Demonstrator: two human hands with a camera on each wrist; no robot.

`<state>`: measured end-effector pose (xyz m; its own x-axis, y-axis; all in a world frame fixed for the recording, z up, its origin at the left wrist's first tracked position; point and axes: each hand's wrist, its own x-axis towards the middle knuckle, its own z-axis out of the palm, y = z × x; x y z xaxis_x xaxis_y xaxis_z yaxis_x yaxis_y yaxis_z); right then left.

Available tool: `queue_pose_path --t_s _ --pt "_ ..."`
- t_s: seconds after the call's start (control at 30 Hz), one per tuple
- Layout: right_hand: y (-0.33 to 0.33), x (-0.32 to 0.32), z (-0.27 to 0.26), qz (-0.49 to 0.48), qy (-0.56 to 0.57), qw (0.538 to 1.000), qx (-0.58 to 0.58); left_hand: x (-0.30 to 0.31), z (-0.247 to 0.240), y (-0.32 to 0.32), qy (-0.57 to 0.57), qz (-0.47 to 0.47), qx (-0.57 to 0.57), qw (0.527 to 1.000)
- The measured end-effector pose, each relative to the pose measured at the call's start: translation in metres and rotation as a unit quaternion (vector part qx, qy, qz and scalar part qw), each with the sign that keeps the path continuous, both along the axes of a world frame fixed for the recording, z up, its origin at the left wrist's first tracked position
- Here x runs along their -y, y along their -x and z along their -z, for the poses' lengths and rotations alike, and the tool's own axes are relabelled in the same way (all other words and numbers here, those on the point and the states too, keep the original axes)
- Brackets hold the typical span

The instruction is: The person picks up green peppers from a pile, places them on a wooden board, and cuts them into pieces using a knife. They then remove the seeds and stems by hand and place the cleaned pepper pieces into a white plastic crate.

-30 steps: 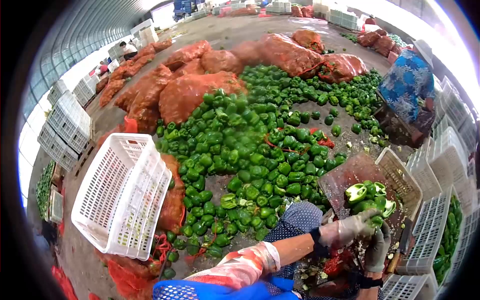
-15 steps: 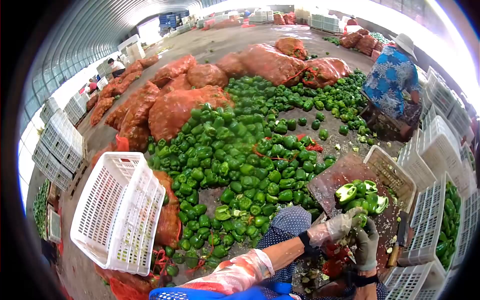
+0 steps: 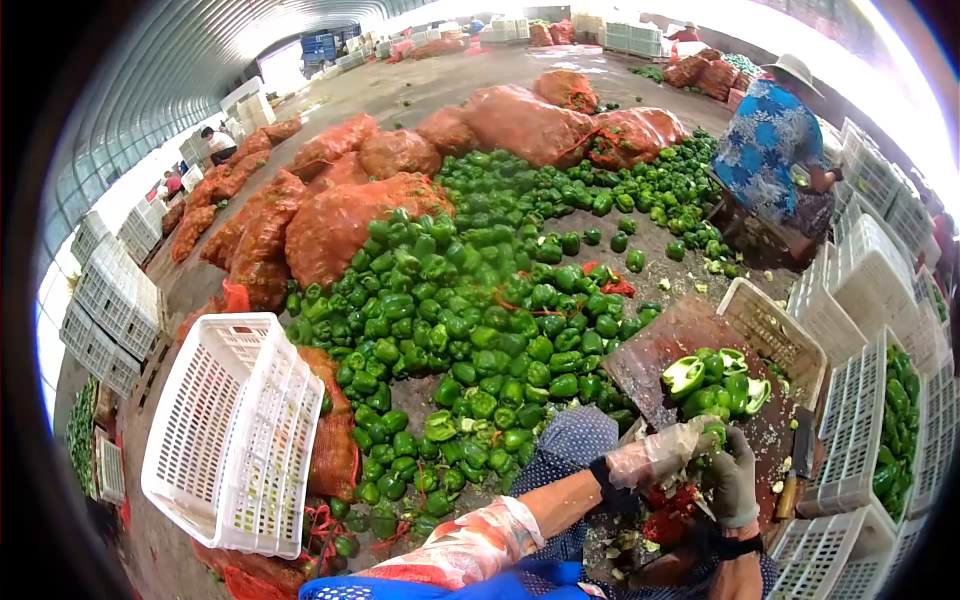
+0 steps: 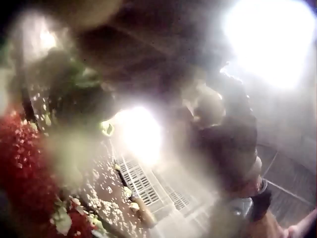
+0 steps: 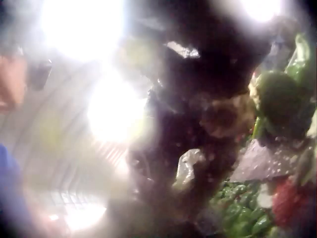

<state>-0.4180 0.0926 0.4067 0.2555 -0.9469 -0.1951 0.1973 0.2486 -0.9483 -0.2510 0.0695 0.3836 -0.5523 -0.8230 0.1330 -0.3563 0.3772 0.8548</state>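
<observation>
In the head view, the left hand (image 3: 664,451), in a pale thin glove, holds a small green pepper (image 3: 714,432). The right hand (image 3: 732,478), in a grey glove, curls its fingers against the same pepper from the right. A narrow pale pointed thing shows below the right palm; its grip is unclear. Just above the hands, halved green peppers (image 3: 708,388) lie heaped on a reddish-brown board (image 3: 640,362). Both wrist views are blurred and glary; green shows at the left in the left wrist view, and a pepper (image 5: 280,94) in the right wrist view.
A wood-handled knife (image 3: 800,450) lies at the board's right, beside crates (image 3: 850,440). Loose peppers (image 3: 470,290) cover the floor ahead, with red net sacks (image 3: 350,225) behind. A white crate (image 3: 275,450) stands left. A person in blue (image 3: 765,150) sits at upper right.
The head view has shifted, so the hands and board appear farther left. Both hands stay together at the pepper. The seated person at upper right has raised a hand.
</observation>
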Motion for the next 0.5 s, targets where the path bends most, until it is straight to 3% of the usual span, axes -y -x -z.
queue_pose_path --t_s 0.03,0.1,0.17,0.2,0.23,0.27,0.33,0.4,0.43,0.47,0.5 --pt "0.003 0.004 0.004 -0.013 -0.007 0.999 -0.037 0.004 0.021 0.001 0.057 -0.010 0.002 0.998" --pt "0.000 0.017 0.016 -0.022 0.209 0.950 -0.231 0.009 0.064 0.005 0.127 -0.037 -0.039 0.990" --pt "0.005 0.016 0.024 0.019 0.349 0.826 -0.442 0.021 0.127 0.021 0.049 -0.031 -0.224 0.973" --pt "0.002 0.016 0.026 0.050 0.382 0.740 -0.552 0.021 0.104 0.015 -0.017 -0.026 -0.260 0.965" --pt "0.012 0.022 0.042 0.096 0.436 0.672 -0.590 0.018 0.082 0.007 -0.104 -0.021 -0.285 0.953" --pt "0.018 0.023 0.029 0.073 0.355 0.703 -0.612 0.019 0.056 0.000 -0.197 -0.022 -0.315 0.928" --pt "0.046 0.032 0.025 0.037 0.253 0.658 -0.708 0.017 0.020 -0.019 -0.352 -0.038 -0.411 0.840" --pt "0.071 0.037 0.030 0.107 0.346 0.650 -0.668 0.017 0.016 -0.012 -0.370 -0.043 -0.534 0.759" --pt "0.068 0.030 0.018 0.123 0.389 0.705 -0.580 0.017 0.013 -0.009 -0.377 -0.039 -0.549 0.745" --pt "0.063 0.024 0.006 0.101 0.348 0.775 -0.518 0.016 0.011 -0.008 -0.385 -0.037 -0.565 0.729" --pt "0.053 0.014 -0.002 0.088 0.272 0.867 -0.408 0.019 0.018 -0.008 -0.376 -0.021 -0.552 0.744"
